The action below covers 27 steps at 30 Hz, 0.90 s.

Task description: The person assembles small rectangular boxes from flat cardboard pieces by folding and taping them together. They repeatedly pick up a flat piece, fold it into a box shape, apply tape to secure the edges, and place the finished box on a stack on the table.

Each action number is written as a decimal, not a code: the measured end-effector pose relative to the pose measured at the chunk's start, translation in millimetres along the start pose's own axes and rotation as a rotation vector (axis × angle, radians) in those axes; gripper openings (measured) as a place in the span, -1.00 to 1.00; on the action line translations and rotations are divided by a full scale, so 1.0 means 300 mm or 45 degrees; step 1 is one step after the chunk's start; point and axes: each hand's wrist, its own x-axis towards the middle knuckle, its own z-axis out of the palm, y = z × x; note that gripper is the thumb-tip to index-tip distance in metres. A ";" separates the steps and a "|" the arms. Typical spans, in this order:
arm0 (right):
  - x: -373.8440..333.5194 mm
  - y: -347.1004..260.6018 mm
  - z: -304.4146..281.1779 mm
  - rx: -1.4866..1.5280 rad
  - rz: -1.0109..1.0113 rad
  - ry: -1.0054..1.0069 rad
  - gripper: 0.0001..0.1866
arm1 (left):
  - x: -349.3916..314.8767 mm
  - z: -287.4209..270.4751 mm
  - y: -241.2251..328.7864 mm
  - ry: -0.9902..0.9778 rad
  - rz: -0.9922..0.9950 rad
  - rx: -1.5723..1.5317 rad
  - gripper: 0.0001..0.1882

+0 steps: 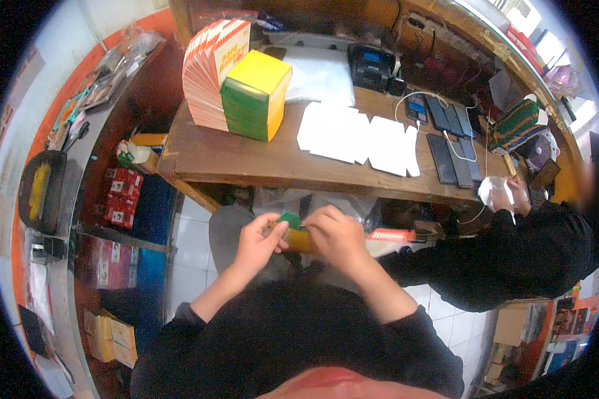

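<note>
In front of my body, just before the table's front edge, I hold a small green and yellow carton (293,238). My left hand (259,239) grips its left end, the thumb lying over the green part. At the other end my right hand (339,238) pinches it, with fingers drawn together; its fingers hide part of the carton. Just right of that hand is a red and white printed card piece (389,241), partly covered. On the table (246,171) stand a stack of yellow and green cartons (256,93) and a fanned stack of orange and white printed cards (213,76).
White unfolded card blanks (359,139) lie mid-table. Several phones (449,159) and charging cables are to their right, a black printer-like device (373,66) behind. At right, another person (506,259) in black handles a white round thing (496,194). Shelves with red boxes (123,193) stand left.
</note>
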 end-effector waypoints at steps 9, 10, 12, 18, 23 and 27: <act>-0.043 0.127 0.089 0.112 -0.459 -0.042 -0.75 | 0.031 -0.018 -0.047 -0.256 -0.046 0.073 -0.68; -0.037 0.124 0.090 0.129 -0.431 -0.039 -0.76 | 0.032 -0.024 -0.050 -0.356 -0.015 0.078 -0.66; -0.030 0.114 0.090 0.163 -0.374 -0.034 -0.77 | 0.034 -0.027 -0.046 -0.458 -0.015 0.114 -0.62; -0.041 0.115 0.110 0.098 -0.159 0.011 -0.85 | 0.022 -0.021 -0.008 -0.482 0.027 0.194 -0.61; -0.078 0.134 0.160 0.438 0.073 -0.213 -0.88 | 0.020 -0.018 -0.064 -0.450 -0.144 0.259 -0.74; -0.106 0.131 0.182 0.744 0.400 -0.317 -0.88 | 0.000 -0.034 -0.084 -0.522 -0.086 0.370 -0.80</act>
